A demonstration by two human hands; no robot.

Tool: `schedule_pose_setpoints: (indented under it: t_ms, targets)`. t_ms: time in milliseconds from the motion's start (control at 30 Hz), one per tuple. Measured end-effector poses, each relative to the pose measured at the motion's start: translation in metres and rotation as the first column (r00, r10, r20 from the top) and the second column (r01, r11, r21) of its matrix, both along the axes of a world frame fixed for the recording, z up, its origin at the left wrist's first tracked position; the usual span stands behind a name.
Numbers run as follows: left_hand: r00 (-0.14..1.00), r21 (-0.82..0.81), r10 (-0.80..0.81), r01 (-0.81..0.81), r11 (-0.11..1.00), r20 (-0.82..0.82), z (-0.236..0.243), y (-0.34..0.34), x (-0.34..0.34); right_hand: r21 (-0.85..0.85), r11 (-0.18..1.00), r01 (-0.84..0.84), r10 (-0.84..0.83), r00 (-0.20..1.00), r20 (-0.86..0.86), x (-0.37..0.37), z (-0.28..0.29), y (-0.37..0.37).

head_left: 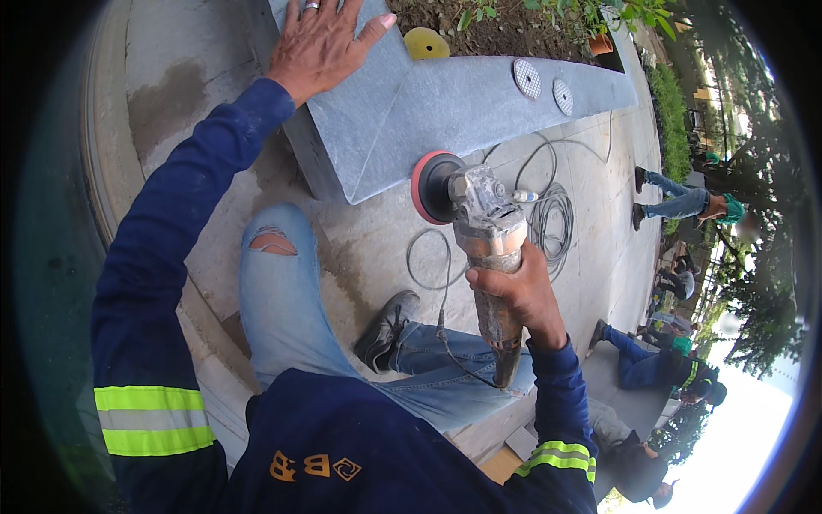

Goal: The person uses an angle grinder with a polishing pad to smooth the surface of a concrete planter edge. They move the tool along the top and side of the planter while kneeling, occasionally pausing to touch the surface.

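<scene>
We've got our right hand (pixel 522 295) clenched around the dusty body of the angle grinder (pixel 488 257), its red-backed polishing pad (pixel 428 187) pressed flat against the vertical face of the grey stone slab (pixel 411 111), just below the slab's lower corner. Our left hand (pixel 321 43) lies open, palm down and fingers spread, on top of the slab, gripping nothing, simply bracing us. We judge we're mid-polish on that side face; next we'd want steady pressure and a slow sweep along the edge, keeping the pad square to the stone so it doesn't dig in. The grinder's cable (pixel 445 325) trails down over our jeans, with more cord coiled on the pavement beyond, so it wants keeping away from the pad. Three spare discs, one yellow (pixel 425 43) and two pale (pixel 527 79), rest further along the slab
</scene>
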State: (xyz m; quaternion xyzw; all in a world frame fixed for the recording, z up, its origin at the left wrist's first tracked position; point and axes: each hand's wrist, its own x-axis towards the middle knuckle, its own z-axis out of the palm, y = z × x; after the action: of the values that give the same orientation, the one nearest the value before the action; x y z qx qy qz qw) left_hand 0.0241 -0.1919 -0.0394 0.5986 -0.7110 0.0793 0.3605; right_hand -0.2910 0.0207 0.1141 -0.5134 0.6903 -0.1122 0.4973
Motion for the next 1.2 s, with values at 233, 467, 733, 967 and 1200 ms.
schedule_pose_setpoints:
  t_ms: [233, 467, 733, 967, 1200]
  targets:
    - [0.998, 0.015, -0.006, 0.005, 1.0, 0.062, -0.024, -0.017, -0.017, -0.077, 0.991, -0.113, 0.114, 0.993, 0.007, -0.003, -0.006, 0.021]
    - [0.973, -0.027, 0.087, -0.083, 0.996, 0.214, -0.081, -0.044, 0.015, -0.179, 0.984, -0.001, -0.003, 1.0, -0.023, -0.035, -0.001, -0.005]
    - [0.999, 0.046, -0.016, 0.015, 0.999, 0.031, -0.02, -0.02, -0.007, -0.037, 0.998, -0.047, 0.047, 0.999, -0.001, -0.002, 0.0, 0.007]
    - [0.999, 0.021, -0.051, 0.051, 0.998, -0.013, -0.032, -0.021, 0.012, -0.035, 0.987, -0.158, 0.157, 0.987, -0.023, 0.024, -0.001, 0.012]
    - [0.998, 0.032, -0.061, 0.062, 0.998, -0.028, -0.031, -0.019, 0.001, -0.088, 0.996, 0.028, -0.038, 0.993, -0.109, -0.025, 0.013, -0.025]
